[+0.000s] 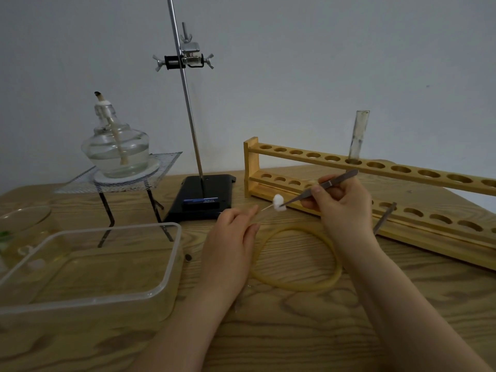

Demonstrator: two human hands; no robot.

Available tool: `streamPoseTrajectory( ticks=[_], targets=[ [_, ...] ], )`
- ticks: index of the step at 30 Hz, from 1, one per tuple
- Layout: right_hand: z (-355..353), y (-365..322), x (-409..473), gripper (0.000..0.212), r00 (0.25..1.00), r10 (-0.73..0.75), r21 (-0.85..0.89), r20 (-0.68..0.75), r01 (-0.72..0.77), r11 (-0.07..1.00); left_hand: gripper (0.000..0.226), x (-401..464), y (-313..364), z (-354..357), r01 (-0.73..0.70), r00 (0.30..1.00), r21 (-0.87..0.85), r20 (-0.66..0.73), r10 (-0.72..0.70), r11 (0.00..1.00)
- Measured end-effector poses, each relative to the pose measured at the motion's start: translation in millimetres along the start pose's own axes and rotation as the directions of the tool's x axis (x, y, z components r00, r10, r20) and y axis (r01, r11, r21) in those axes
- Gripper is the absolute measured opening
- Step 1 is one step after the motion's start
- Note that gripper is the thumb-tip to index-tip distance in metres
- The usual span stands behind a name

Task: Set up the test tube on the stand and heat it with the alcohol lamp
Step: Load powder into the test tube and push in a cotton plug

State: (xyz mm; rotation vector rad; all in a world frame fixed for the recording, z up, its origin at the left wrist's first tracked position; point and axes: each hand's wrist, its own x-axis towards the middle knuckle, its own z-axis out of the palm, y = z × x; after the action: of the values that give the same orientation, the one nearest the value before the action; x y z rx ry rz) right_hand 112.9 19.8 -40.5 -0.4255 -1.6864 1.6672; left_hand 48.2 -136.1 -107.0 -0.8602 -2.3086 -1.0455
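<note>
Far left, a glass dish [24,216] runs off the frame edge, its contents too blurred to name, and in front of it sits a clear plastic tray [171,253], apparently empty. Behind them the alcohol lamp [116,146] stands unlit and uncapped on a wire gauze [166,162] over a tripod, raised, I'd guess, so a flame would reach a clamped tube. Moving across, the stand [185,87] rises from its black base, and its clamp [192,59] seems to grip only a short glass piece, hard to make out at this range.

Centre now: the left hand [230,237] rests on the table [268,331], fingers pinching a thin stick [264,208] to steady it. The right hand [341,202] is closed around metal tweezers [322,187], whose tips press a white cotton wad [279,203] onto the stick's end. Whether the cotton is going on or coming off, I cannot tell. A loop of rubber tubing [298,287] lies beneath the wrists.

To the right, the test tube [358,135] stands upright in the wooden rack [389,167], well apart from the stand, so mounting is not yet done. A dark tool [385,217] leans on the rack, and the rack's far end is cut off.
</note>
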Motion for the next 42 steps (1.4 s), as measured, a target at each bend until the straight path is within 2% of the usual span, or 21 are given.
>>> streamPoseTrajectory(
  ticks=[6,14,21,24,29,33,42],
  targets=[
    [-1.3,0.3,0.4,0.010,0.999,0.008,-0.003,0.049,-0.008,1.000,0.037,0.9,0.0,0.7,0.000,1.000,-0.010,0.003,0.000,1.000],
    [0.5,3.1,-1.0,0.012,0.993,0.021,-0.075,0.117,-0.012,0.997,0.036,-0.7,0.5,-0.1,-0.044,0.999,0.005,-0.007,0.045,0.999],
    [6.1,5.0,-5.2,0.014,0.985,0.027,-0.070,0.170,-0.016,0.997,0.037,-0.9,1.8,0.9,-0.066,0.998,0.013,-0.007,0.066,0.998],
    [5.4,5.8,-3.7,0.011,0.984,0.032,-0.038,0.174,-0.026,0.999,0.036,-0.2,0.7,1.3,-0.069,0.997,0.023,-0.028,0.070,0.997],
    [-2.8,0.6,0.0,0.017,0.984,0.048,0.009,0.169,-0.050,0.999,0.037,0.2,0.5,0.0,-0.066,0.997,0.034,-0.029,0.067,0.997],
    [-5.4,0.3,2.1,0.019,0.994,0.029,0.024,0.104,-0.031,0.999,0.036,-0.3,-0.8,-1.5,-0.047,0.998,0.021,-0.040,0.048,0.999],
    [3.3,6.4,-0.5,0.017,0.996,-0.019,-0.034,0.089,0.022,0.999,0.035,-1.0,0.4,-0.8,-0.063,0.997,0.014,-0.044,0.064,0.998]
  ],
)
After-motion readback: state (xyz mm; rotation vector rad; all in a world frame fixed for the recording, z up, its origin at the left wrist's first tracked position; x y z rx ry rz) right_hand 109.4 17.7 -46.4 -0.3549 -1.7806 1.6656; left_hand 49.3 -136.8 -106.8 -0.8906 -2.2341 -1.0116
